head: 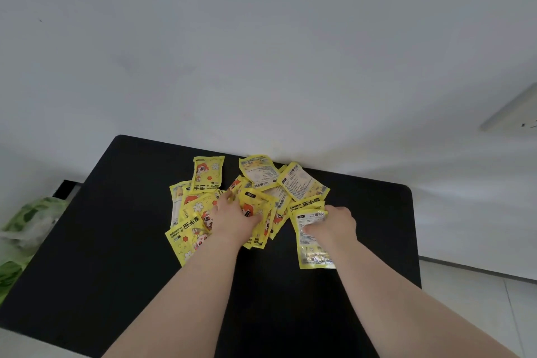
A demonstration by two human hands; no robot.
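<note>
A: Entry, head view. Work surface?

B: Black table (116, 256), far edge against a white wall (261, 52). A pile of yellow hand-warmer packets (203, 206) lies on its far middle. The packets overlap, some cartoon side up, some label side up.

A: Left hand?

B: Left hand (235, 219) is over the centre of the pile, grasping. The thumb lies across the face of a printed-side packet (258, 203), and the fingers curl behind its left edge. More packets may sit under it in the same grip; cannot tell how many.

A: Where does that packet sit?

B: Middle of the pile, tilted, its near end overlapping the packets below. Whether it is lifted clear of them: cannot tell.

A: Right hand?

B: Right hand (337, 225) is at the right edge of the pile, pinching a label-side packet (312, 250) at its far end. The thumb is on top and the fingers curl over the far edge. The packet's near end points toward the person and lies over bare table, at the near right of the pile.

A: Hands relative to each other?

B: Apart, with a few packets and a strip of table between them. Both forearms are bare and reach in from the near edge.

A: Surroundings?

B: Green bag (26, 224) beside the table at the left. Wall socket (517, 116) at the far right. Tiled floor (479, 299) at the near right.
</note>
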